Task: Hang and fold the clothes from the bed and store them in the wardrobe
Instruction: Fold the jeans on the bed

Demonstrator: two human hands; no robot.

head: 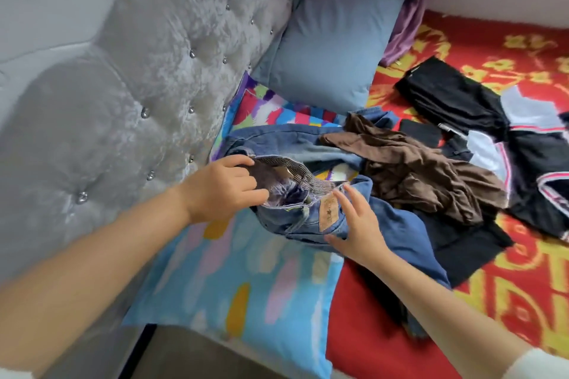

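Jeans: crumpled blue denim jeans (311, 218) with a tan leather waist patch lie on the bed (508, 280), partly on a light blue patterned pillow (234, 280).
Left hand: left hand (221, 188) pinches the jeans' waistband, thumb on top, fingers (246, 181) curled inside the opening.
Right hand: right hand (360, 224) released, fingers spread straight, resting against the denim beside the patch.
Brown garment: rumpled brown knit top (421, 169) lies over the jeans' legs.
Black clothes: black garments with white and pink panels (492, 120) lie further right on the red and yellow bedspread.
Surroundings: plain grey-blue pillow (335, 37) leans on the grey tufted velvet headboard (138, 77).
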